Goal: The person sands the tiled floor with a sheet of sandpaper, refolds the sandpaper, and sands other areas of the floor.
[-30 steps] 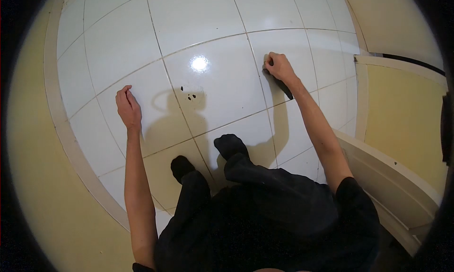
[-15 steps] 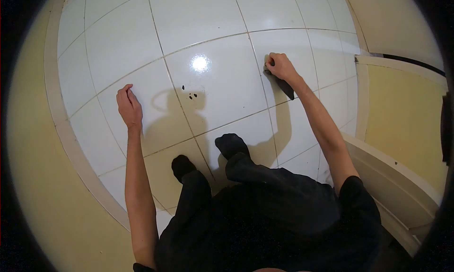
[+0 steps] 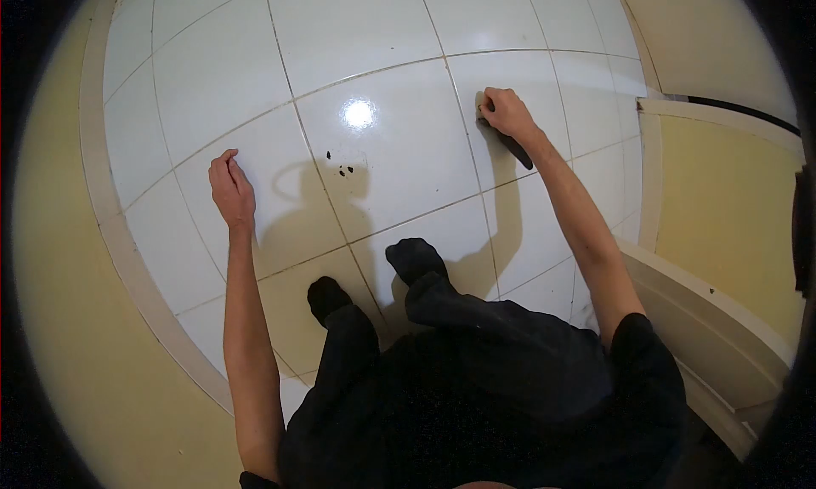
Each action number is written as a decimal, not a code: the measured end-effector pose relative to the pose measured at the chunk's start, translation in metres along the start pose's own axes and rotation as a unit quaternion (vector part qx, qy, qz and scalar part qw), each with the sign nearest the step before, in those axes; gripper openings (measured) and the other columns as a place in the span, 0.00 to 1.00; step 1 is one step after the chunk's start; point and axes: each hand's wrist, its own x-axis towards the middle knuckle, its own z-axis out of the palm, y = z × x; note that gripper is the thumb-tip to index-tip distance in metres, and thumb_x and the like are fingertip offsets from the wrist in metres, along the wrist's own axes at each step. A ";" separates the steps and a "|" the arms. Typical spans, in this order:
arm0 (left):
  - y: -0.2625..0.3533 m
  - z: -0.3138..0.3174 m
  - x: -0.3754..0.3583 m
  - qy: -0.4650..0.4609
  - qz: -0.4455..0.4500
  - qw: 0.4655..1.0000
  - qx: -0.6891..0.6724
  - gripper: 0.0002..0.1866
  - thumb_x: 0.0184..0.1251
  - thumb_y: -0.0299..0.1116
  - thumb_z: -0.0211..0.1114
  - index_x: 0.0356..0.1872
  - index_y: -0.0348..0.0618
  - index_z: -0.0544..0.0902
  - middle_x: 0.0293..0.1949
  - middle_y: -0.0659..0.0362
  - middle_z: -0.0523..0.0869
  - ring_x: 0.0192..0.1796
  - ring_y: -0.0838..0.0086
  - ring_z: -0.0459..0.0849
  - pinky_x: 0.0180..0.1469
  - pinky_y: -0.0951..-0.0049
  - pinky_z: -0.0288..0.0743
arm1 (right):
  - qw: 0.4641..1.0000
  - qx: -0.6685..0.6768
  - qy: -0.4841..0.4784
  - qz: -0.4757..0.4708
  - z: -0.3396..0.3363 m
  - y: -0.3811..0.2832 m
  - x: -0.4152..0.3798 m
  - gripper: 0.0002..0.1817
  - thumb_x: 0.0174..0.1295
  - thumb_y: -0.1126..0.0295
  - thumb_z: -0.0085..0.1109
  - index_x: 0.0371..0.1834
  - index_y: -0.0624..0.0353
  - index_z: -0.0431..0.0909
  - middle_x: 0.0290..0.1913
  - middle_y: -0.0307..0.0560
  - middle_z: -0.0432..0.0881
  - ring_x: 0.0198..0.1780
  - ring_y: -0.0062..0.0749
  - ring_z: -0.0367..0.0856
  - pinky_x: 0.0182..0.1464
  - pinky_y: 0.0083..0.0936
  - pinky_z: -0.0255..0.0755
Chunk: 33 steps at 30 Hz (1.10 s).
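On the left, my left hand (image 3: 230, 189) is near the white tiled floor (image 3: 408, 149), its fingers loosely curled together and nothing visible in them. My right hand (image 3: 507, 115) is closed at the upper right, fingers curled inward. A dark elongated thing (image 3: 517, 152) extends from beneath it toward my forearm; its upper part is hidden by the hand, and I cannot make out what it is. Several small black bits (image 3: 342, 171) lie on the tile between my hands, nearer the left one.
My feet in black socks (image 3: 414, 260) stand on the tiles below the bits. A pale baseboard and yellowish wall (image 3: 76, 319) curve along the left. At the right are a cream frame with a yellow panel (image 3: 731, 191) and a pale ledge (image 3: 697, 310).
My right hand has shifted slightly upward, and the lower end of the dark thing has moved up a little with it. My left hand is almost unmoved.
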 end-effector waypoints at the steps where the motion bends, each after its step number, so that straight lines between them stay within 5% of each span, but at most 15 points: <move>1: -0.001 0.001 -0.001 0.003 0.003 1.000 0.001 0.13 0.86 0.30 0.50 0.56 0.41 0.83 0.49 0.53 0.84 0.50 0.61 0.83 0.56 0.62 0.77 | 1.000 0.001 -0.003 -0.018 0.003 0.001 -0.001 0.07 0.62 0.68 0.66 0.36 0.60 0.83 0.36 0.58 0.89 0.41 0.59 0.88 0.44 0.48 0.81; 12: -0.002 0.000 0.001 0.002 -0.006 1.000 -0.001 0.12 0.84 0.28 0.51 0.54 0.43 0.83 0.48 0.56 0.84 0.52 0.60 0.81 0.56 0.61 0.77 | 0.996 -0.006 -0.057 -0.064 0.005 -0.002 -0.004 0.08 0.64 0.68 0.64 0.36 0.62 0.80 0.37 0.59 0.88 0.42 0.60 0.86 0.45 0.52 0.80; 16: -0.002 0.002 -0.001 0.004 -0.001 1.000 0.005 0.12 0.84 0.28 0.51 0.54 0.43 0.83 0.48 0.56 0.84 0.52 0.60 0.81 0.55 0.60 0.77 | 0.998 -0.045 0.024 -0.036 -0.002 0.004 0.009 0.07 0.63 0.69 0.63 0.36 0.62 0.81 0.37 0.58 0.88 0.41 0.59 0.87 0.45 0.49 0.80; 33: 0.000 0.000 0.002 0.010 -0.006 1.000 -0.008 0.12 0.85 0.29 0.50 0.54 0.42 0.83 0.49 0.56 0.85 0.52 0.61 0.82 0.55 0.61 0.77 | 0.997 0.032 -0.010 -0.071 -0.003 0.013 0.025 0.09 0.62 0.68 0.68 0.35 0.63 0.83 0.34 0.58 0.88 0.39 0.57 0.88 0.44 0.45 0.81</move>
